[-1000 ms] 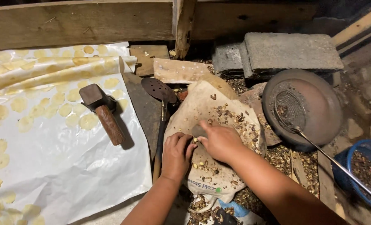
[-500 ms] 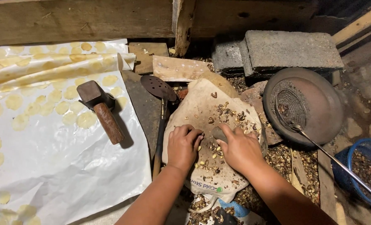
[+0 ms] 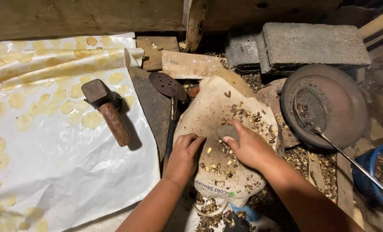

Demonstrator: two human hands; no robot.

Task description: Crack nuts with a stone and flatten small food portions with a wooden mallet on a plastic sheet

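The cloth-covered slab (image 3: 219,129), strewn with cracked seeds and shells (image 3: 247,118), lies between the white sheet (image 3: 71,172) and the round pan (image 3: 341,107). The right hand (image 3: 247,148) grips a small stone (image 3: 226,131) on the slab; the left hand (image 3: 185,154) rests curled and empty at its near edge. Judged step: cracking and sorting, which calls for steady, precise strikes.

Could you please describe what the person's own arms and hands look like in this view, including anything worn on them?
Both forearms are bare as far as the frame shows: no sleeves, gloves, watch or bracelet appear. The left hand and the right hand are uncovered, and no rings show on the fingers. The nails look short. Both arms enter from the bottom edge, the right one partly in shadow.
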